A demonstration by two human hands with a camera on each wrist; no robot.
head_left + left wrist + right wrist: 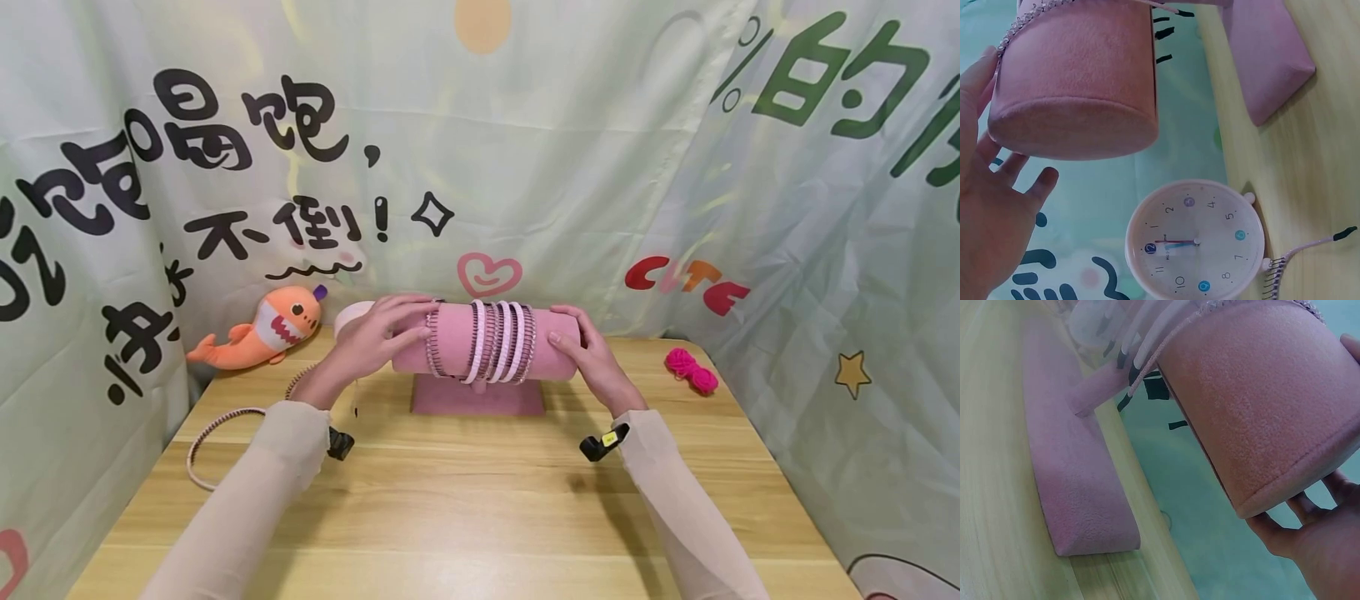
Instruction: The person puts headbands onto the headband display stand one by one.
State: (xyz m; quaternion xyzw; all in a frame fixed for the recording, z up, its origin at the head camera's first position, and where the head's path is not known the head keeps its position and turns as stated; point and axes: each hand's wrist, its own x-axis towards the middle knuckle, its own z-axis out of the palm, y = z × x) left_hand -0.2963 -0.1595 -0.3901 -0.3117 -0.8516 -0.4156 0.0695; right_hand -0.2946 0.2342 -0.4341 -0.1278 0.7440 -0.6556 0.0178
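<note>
A pink velvet headband display stand (555, 348) stands on the table, its padded roll lying sideways over a flat base (480, 400). Several headbands (501, 342), white and beaded, circle the roll's middle. Near the roll's left end sits a separate beaded headband (432, 346). My left hand (375, 337) reaches over that end, thumb and fingers at this headband; in the left wrist view its other fingers spread past the roll's end. With thumb in front and fingers behind, my right hand (592, 354) grips the roll's right end. Dark headband tips (1124, 401) hang below the roll.
A round clock (1197, 250) stands behind my left hand. Loose headbands (197, 446) lie at the table's left. An orange plush shark (262, 329) sits at the back left, a bright pink yarn bundle (692, 372) on the right. Printed curtains (570, 183) surround the table.
</note>
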